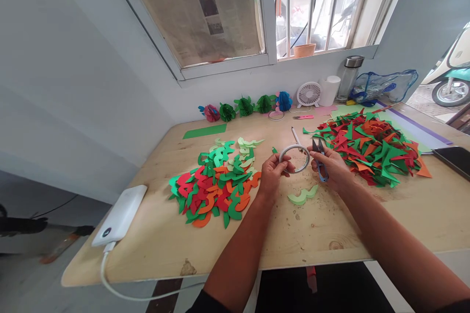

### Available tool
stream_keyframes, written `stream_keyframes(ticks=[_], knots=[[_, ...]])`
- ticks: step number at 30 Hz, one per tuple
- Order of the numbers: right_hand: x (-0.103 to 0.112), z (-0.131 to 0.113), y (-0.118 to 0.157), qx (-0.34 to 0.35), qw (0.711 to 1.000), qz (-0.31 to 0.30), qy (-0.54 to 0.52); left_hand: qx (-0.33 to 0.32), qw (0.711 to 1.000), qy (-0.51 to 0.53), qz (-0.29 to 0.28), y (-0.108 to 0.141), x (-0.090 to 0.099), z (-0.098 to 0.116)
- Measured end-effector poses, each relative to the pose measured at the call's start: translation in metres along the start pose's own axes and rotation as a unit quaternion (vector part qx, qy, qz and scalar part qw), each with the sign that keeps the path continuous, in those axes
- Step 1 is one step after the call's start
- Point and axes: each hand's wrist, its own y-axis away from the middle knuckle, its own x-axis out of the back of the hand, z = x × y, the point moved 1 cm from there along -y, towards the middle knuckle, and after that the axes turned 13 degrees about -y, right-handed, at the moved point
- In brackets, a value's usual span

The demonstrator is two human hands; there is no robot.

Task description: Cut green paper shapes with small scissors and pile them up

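Observation:
A roll of tape (293, 147), a pale narrow ring, is held up above the table by my left hand (274, 170), its fingers closed on the ring's left side. In my right hand (335, 168) is a pair of thread snips (322, 170) with blue handles, the dark blades pointing up. My right thumb and fingertips are close to the ring's right edge; whether they pinch the tape's end I cannot tell. Below the ring, a light green cut paper piece (303, 196) with a wavy edge lies on the wooden table (279, 239). Behind it rests a white pen (294, 134).
Cut paper shapes (216, 181) are heaped at left, paper scraps (374, 142) at right. Along the wall stand several paper figures (244, 106), a small fan (309, 94) and a glass bottle (347, 80). A power bank (121, 215) and phone (453, 159) lie near opposite edges.

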Motion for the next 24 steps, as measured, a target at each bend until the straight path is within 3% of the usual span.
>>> stream_keyframes(ticks=[13, 24], knots=[[-0.0017, 0.0013, 0.0029, -0.023, 0.997, -0.069, 0.014, 0.001, 1.0, -0.009, 0.02, -0.0004, 0.0004, -0.0006], [-0.0061, -0.0017, 0.0075, -0.02, 0.996, -0.075, 0.042, -0.038, 0.998, -0.042, 0.04, 0.0027, 0.0, 0.0068]])
